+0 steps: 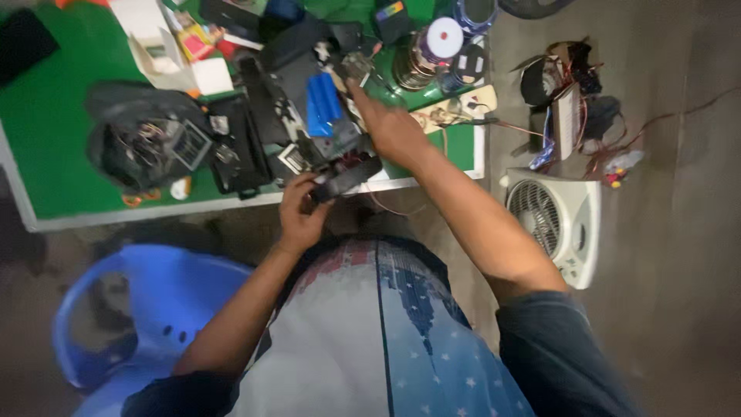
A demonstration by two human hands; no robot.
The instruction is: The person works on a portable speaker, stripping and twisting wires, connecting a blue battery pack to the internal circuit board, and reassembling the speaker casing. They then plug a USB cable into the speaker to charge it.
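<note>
From my head camera I look down on the green table [54, 154], and I place everything from the blue battery pack [323, 104] lying near the middle of its clutter.

My left hand [299, 208] sits just below the battery pack, at the table's near edge. Its fingers are curled around a long black strap-like piece [347, 177], gripping it at its lower left end. The piece's long axis runs slantwise, rising from my left hand up toward the right, and its free end points to the base of my right hand. The picture is blurred here, so I cannot tell exactly what kind of part it is.

My right hand [390, 127] lies just right of the battery pack, arm coming in from the lower right. Its forefinger is stretched out, pointing up and left at a small grey part [355, 68] just above and right of the pack. I cannot tell whether the other fingers grip anything.

The battery pack itself lies with its long axis nearly upright in the picture, tilted slightly.

Left of the pack lies a dark bag [143, 143] with wires in it. Up and right of it stand spools [432, 50]. Far right, on the floor, stands a white fan [556, 220]. Well below and left is a blue plastic chair [147, 309].
</note>
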